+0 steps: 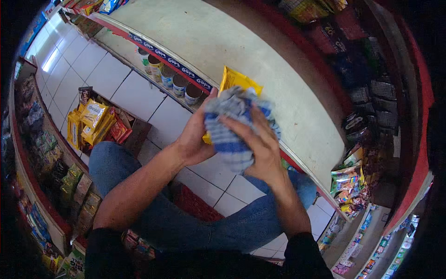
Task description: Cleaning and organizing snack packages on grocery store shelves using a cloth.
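Shelving with a curved pale edge (28,186) at far left, stocked with small green and dark snack packets (69,183). Next, open brown cardboard box (139,132) on the white tiled floor (107,69), holding flat yellow packets (93,116) and a few red ones (120,130). Bent knee in blue denim (116,162) just right of the box. Above, row of small round tins with pale labels (169,76) on the low shelf behind a red-and-blue price strip (172,63).

Left hand (195,137): raised before the wide cream shelf top (218,42), fingers curled closed behind a yellow foil snack packet (237,81), gripping it; only the packet's upper part and one lower corner show. Packet held upright, above the floor, near the shelf's front edge.

Blue-and-white checked cloth, bunched (232,125): pressed against the front of the packet, covering most of it.

Right hand (260,144): fingers (241,128) spread over the cloth and bent into it, holding it against the packet. Both forearms bare, dark sleeves at the lower edge.

Far right: red-edged shelf (420,158) with dark packets (376,93) and mixed bright sachets (346,179).
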